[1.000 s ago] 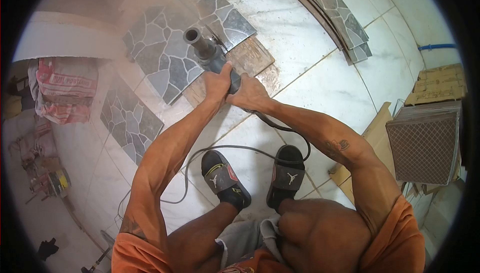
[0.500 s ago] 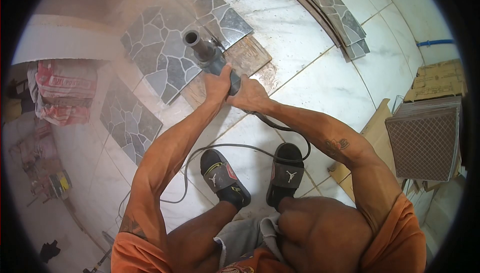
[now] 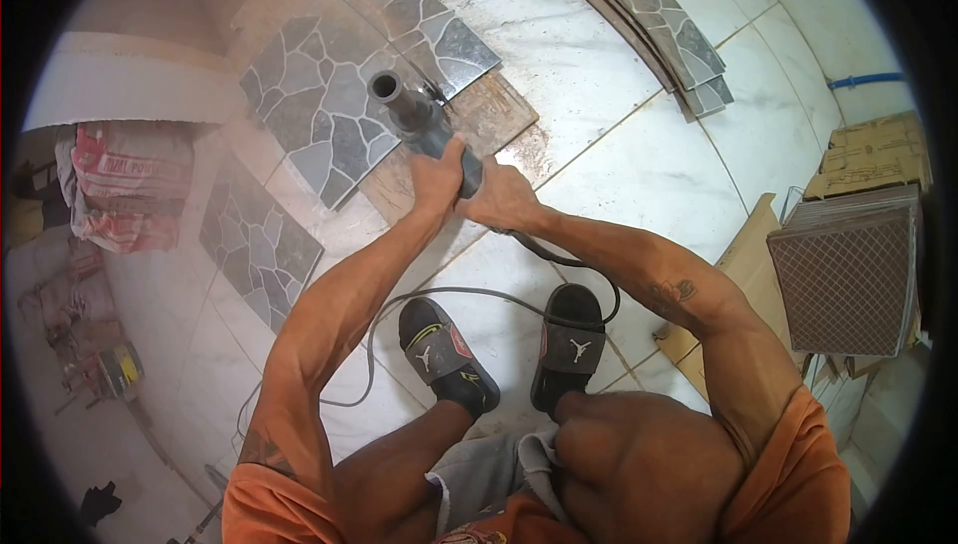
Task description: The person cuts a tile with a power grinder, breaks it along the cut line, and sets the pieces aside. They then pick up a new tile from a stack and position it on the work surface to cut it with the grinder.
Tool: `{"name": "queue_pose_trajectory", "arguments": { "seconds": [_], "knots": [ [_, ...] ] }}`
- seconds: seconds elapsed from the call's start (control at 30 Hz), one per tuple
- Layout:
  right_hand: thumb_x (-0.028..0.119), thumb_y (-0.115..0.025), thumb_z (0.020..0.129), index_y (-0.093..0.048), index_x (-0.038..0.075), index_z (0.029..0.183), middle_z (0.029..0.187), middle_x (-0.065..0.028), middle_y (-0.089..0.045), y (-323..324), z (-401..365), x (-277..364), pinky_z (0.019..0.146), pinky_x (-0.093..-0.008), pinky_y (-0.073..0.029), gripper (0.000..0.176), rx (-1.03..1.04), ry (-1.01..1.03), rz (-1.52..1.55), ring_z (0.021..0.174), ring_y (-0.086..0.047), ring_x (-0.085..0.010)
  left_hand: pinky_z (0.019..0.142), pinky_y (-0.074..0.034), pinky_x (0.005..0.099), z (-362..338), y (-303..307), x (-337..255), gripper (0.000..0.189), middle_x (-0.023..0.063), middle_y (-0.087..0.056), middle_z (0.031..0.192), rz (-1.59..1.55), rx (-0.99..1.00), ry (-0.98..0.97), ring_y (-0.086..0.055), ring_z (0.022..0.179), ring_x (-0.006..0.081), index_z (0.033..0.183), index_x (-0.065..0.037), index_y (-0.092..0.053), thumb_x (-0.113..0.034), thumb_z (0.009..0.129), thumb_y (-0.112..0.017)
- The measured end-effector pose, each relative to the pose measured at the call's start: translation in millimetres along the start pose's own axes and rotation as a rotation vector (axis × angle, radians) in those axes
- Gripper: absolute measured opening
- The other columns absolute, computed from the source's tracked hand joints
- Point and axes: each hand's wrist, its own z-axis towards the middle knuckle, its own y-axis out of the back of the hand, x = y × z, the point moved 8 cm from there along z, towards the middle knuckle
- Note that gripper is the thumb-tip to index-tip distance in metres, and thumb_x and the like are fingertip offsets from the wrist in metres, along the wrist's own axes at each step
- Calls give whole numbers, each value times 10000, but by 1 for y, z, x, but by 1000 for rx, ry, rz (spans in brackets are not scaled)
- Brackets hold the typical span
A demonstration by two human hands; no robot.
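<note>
Both hands grip a dark angle grinder (image 3: pixel 431 133) that has a grey tube sticking up from its head. My left hand (image 3: pixel 437 181) wraps the body from the left. On its right rear end, my right hand (image 3: pixel 504 195) is closed, with the power cord (image 3: pixel 539 247) trailing out beneath. The grinder's head rests over a grey stone-pattern tile (image 3: pixel 334 145), along a line between the larger piece and the strip to its right. Under the tile lies a worn wooden board (image 3: pixel 499 110). The disc is mostly hidden by the tool.
Another stone-pattern tile (image 3: pixel 261 245) lies at the left. Stacked tiles (image 3: pixel 664 25) stand at the upper right, with brown lattice-pattern tiles (image 3: pixel 848 274) at the right beside cardboard (image 3: pixel 733 274). Red-and-white sacks (image 3: pixel 130 185) sit at the left. The cord loops around my slippers (image 3: pixel 574 344).
The grinder and both hands have moved slightly toward me along the tile. Dust at the upper left looks a little thinner. My feet have stayed put.
</note>
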Motion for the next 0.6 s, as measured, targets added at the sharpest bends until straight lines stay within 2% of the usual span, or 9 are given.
{"name": "queue_pose_trajectory", "arguments": {
  "seconds": [0.17,0.27,0.37,0.43,0.47,0.53,0.6],
  "knots": [
    [376,-718,731,-473,-194,1216,1021,-361,-663,-1,-4,-2,875,-479,-557,788,-21,15,-4,991,-680,-466,656,-484,373,-1,1,6,291,87,-655,808,15,-26,8,-592,707,174,849,46,-670,-240,881,-711],
    [369,-720,727,-465,-196,1229,1024,-359,-663,0,-6,4,867,-478,-558,798,-29,26,5,990,-679,-470,686,-498,342,-3,2,-8,331,98,-673,906,-14,8,-50,-613,762,163,993,63,-665,-256,920,-712],
    [369,-736,700,-461,-197,1240,1017,-345,-670,13,-10,27,848,-467,-560,829,-53,71,31,968,-685,-465,705,-496,332,4,12,-18,355,88,-668,940,26,44,96,-613,785,160,1038,56,-657,-275,921,-712],
    [377,-753,673,-455,-196,1250,1008,-327,-677,18,-3,42,829,-449,-562,867,-96,121,55,943,-694,-450,647,-485,335,11,23,-41,347,75,-654,854,40,17,31,-592,710,155,956,55,-662,-285,911,-717],
    [377,-750,677,-529,-153,1176,958,-277,-687,17,2,49,798,-430,-556,760,-53,164,176,899,-696,-398,618,-479,337,13,29,-52,348,68,-647,812,48,3,-1,-582,672,152,915,54,-665,-289,906,-720],
    [377,-744,686,-676,-65,1026,858,-177,-707,17,13,64,737,-392,-545,562,33,249,417,810,-700,-294,623,-480,330,17,38,-73,346,56,-642,814,10,44,-14,-579,674,140,935,48,-667,-294,913,-714],
    [364,-745,680,-700,-37,945,824,-142,-697,20,14,76,709,-367,-530,483,71,193,423,779,-680,-244,641,-480,309,15,43,-94,318,38,-637,818,-15,92,17,-575,684,119,950,24,-672,-292,923,-701]
  ]
}}
